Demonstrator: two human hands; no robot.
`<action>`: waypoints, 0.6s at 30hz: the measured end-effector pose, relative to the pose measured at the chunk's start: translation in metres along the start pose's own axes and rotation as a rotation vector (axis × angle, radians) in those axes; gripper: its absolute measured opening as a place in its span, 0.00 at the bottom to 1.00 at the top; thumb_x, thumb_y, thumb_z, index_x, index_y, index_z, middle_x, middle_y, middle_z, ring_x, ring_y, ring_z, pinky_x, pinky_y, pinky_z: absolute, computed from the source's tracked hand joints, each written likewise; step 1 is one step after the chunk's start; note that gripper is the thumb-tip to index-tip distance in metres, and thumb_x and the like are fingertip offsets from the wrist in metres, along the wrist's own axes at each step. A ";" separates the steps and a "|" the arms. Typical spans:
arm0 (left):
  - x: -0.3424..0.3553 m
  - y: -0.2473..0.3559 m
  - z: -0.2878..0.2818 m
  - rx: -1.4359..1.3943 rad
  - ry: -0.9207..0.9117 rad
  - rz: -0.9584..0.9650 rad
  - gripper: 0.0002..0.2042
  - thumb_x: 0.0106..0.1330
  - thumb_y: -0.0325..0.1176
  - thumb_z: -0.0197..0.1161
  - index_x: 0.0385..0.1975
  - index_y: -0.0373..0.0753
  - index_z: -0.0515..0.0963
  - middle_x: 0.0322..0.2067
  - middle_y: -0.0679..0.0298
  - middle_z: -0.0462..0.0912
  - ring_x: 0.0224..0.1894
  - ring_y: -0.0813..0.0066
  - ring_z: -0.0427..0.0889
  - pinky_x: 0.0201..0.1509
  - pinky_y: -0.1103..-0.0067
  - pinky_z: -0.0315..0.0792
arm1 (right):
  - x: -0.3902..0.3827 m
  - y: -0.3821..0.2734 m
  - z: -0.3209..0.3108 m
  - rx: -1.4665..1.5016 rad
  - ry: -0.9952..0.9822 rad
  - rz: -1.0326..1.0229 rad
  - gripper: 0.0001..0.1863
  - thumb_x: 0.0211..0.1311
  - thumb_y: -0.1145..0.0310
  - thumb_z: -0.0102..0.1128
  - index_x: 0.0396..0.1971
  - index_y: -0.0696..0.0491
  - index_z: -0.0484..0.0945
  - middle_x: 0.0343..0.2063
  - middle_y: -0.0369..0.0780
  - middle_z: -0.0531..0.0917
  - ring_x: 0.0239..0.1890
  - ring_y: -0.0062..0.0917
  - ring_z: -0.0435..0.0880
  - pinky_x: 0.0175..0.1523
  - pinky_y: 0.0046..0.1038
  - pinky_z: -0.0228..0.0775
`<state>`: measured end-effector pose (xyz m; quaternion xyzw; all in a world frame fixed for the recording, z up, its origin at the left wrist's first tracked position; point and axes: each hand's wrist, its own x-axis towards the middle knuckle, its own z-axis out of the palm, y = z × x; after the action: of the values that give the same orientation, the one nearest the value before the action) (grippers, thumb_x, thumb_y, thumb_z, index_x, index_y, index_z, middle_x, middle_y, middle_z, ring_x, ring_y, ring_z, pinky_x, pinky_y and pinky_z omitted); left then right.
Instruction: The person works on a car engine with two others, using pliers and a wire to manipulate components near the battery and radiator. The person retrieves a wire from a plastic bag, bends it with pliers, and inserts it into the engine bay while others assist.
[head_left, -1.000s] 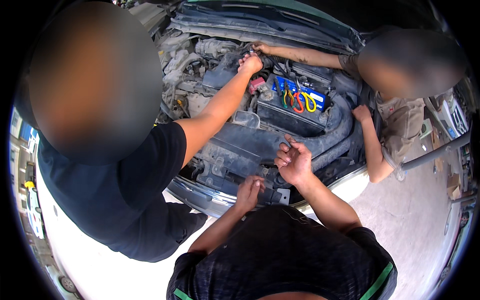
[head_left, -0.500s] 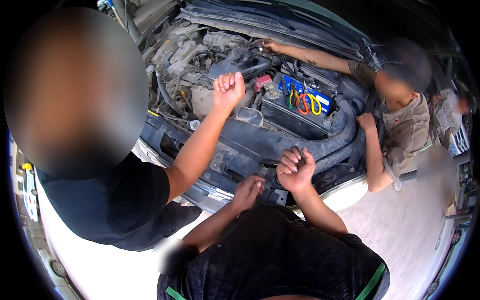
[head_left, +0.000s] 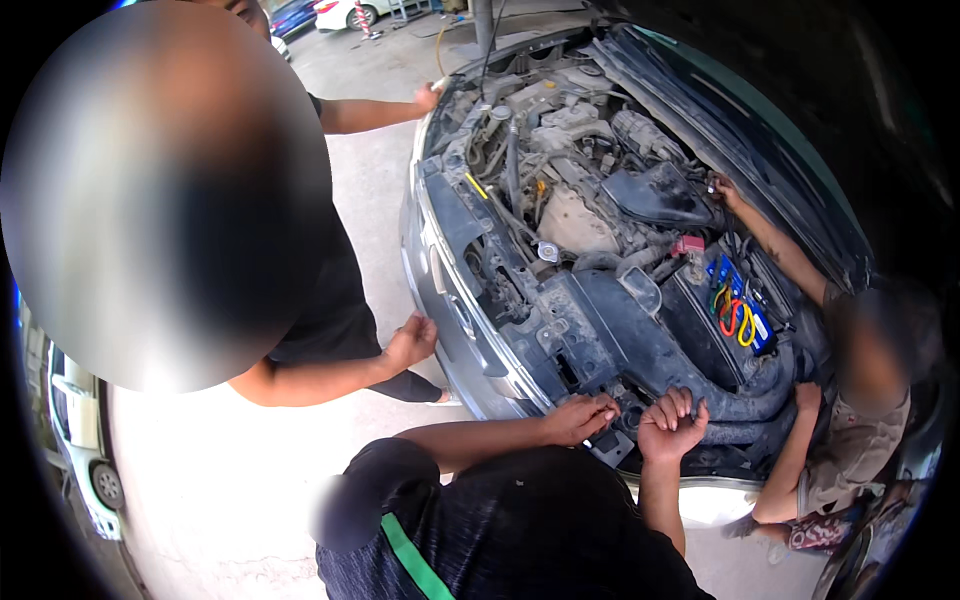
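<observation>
My left hand (head_left: 582, 419) is at the front rim of the open engine bay, its fingers drawn together; whatever lies between them is hidden. Beside it, over the black plastic duct (head_left: 668, 352), my right hand (head_left: 672, 427) is raised with fingers curled in, and no object shows in it. Beyond my hands is the car battery (head_left: 762, 333) with a blue top. On it lie several hand tools, among them pliers (head_left: 737, 318) with red, yellow and green handles. Neither of my hands touches the battery or the tools.
At the left stands a person in black, a closed hand (head_left: 411, 341) by the front bumper (head_left: 470, 330). Another hand (head_left: 428, 98) rests on the fender. A co-worker (head_left: 870, 400) at the right reaches one hand (head_left: 724, 192) into the bay. The raised hood (head_left: 770, 130) overhangs it.
The view has swung left, so the engine bay appears further right. The left person's arm, earlier raised over the engine, is now low beside the bumper. My hands keep much the same pose.
</observation>
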<state>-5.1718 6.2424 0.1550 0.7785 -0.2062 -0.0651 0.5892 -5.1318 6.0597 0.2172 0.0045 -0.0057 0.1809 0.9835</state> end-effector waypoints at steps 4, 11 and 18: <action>-0.033 0.018 0.003 -0.004 0.087 0.004 0.12 0.71 0.37 0.43 0.41 0.37 0.70 0.25 0.61 0.76 0.30 0.66 0.79 0.36 0.73 0.71 | -0.016 0.013 0.000 -0.014 -0.005 0.048 0.13 0.60 0.59 0.52 0.22 0.50 0.64 0.19 0.32 0.66 0.15 0.15 0.62 0.22 0.19 0.55; -0.103 0.051 0.019 -0.048 0.251 -0.136 0.12 0.70 0.37 0.45 0.40 0.35 0.71 0.24 0.58 0.75 0.28 0.64 0.78 0.34 0.72 0.71 | -0.057 0.021 0.000 0.031 0.028 0.058 0.14 0.57 0.59 0.54 0.20 0.49 0.63 0.18 0.30 0.66 0.14 0.14 0.62 0.21 0.18 0.55; -0.165 0.045 0.060 -0.496 0.356 -0.290 0.12 0.71 0.37 0.45 0.38 0.35 0.70 0.23 0.64 0.76 0.23 0.80 0.73 0.27 0.83 0.64 | -0.128 0.001 -0.008 0.072 0.060 0.002 0.13 0.54 0.59 0.55 0.17 0.47 0.66 0.17 0.28 0.65 0.15 0.14 0.61 0.22 0.19 0.53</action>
<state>-5.3528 6.2441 0.1562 0.6320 0.0348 -0.0593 0.7719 -5.2517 6.0153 0.2074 0.0346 0.0302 0.1818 0.9823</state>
